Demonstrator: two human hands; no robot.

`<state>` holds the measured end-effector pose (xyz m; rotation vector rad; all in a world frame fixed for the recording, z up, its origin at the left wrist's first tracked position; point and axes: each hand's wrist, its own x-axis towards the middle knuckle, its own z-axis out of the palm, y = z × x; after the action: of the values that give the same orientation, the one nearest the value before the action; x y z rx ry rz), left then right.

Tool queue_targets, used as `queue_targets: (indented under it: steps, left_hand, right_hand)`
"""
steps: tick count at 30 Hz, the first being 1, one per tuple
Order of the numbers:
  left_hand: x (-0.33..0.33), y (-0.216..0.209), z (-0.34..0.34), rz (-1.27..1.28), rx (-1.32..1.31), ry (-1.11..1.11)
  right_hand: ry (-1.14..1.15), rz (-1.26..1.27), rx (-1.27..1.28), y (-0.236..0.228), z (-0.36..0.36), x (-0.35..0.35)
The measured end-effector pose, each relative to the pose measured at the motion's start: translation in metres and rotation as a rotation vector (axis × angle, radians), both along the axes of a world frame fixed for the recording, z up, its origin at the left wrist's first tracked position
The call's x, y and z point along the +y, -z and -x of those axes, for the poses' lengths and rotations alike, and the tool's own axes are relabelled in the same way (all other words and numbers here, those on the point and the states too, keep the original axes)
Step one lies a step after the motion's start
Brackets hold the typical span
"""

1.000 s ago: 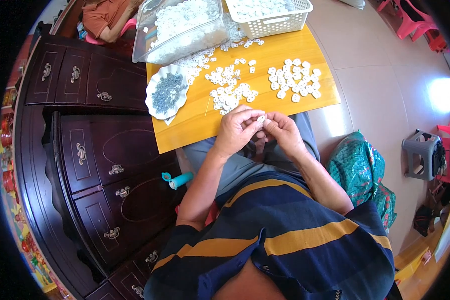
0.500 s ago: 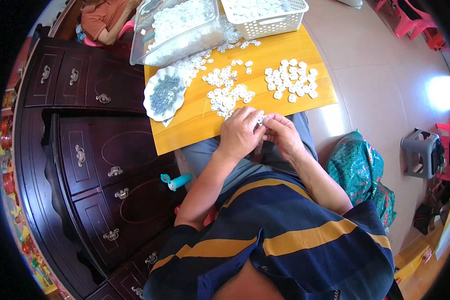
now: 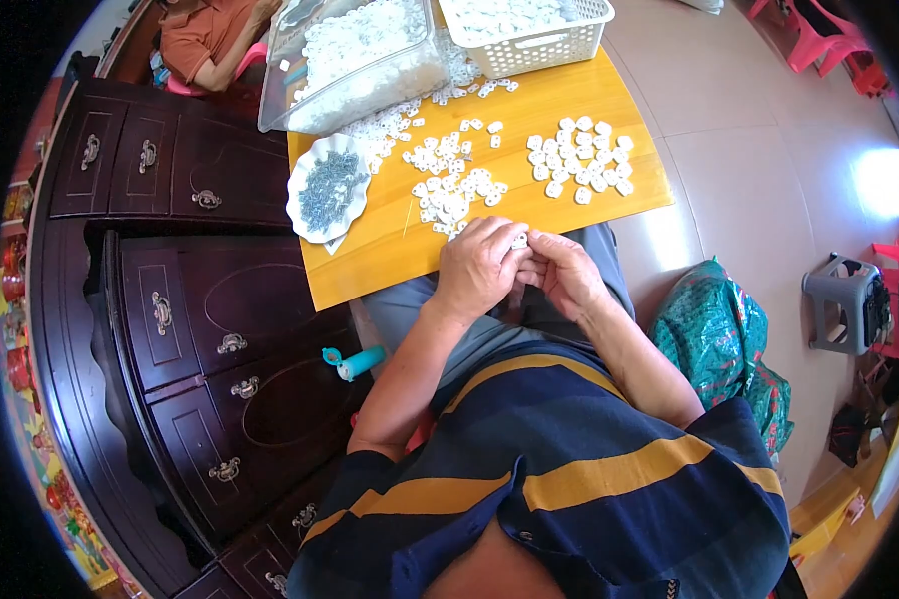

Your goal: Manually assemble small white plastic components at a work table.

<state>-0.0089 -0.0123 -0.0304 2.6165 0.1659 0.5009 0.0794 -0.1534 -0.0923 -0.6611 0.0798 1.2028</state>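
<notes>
At left, a wavy white plate (image 3: 297, 200) of small metal bits (image 3: 332, 190) and a clear bin (image 3: 273, 98) heaped with white parts suggest plenty is left, as do the loose white pieces (image 3: 448, 197) mid-table. The left hand (image 3: 474, 268), back up and fingers bent, meets the right hand (image 3: 569, 275) near the table's edge (image 3: 350, 277) — fingertips drawn narrowly together, holding one small white piece (image 3: 519, 242) between them. Farther right, a separate cluster (image 3: 581, 158) is probably the done share.
</notes>
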Motion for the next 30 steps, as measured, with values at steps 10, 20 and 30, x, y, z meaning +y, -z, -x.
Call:
queue_targets:
  steps: [10, 20, 30]
  left_hand:
    - [0.0008, 0.0042, -0.0056, 0.018, -0.06, 0.012]
    - [0.0018, 0.007, -0.0047, 0.13, -0.03, -0.009]
    - [0.0065, 0.0098, -0.0079, 0.148, -0.075, 0.002]
  right_hand:
    - [0.053, -0.007, -0.015, -0.0021, -0.0012, 0.0008]
    - [0.059, -0.025, 0.033, 0.0006, -0.0021, -0.0003]
    - [0.055, 0.013, 0.053, 0.0005, -0.0042, 0.0031]
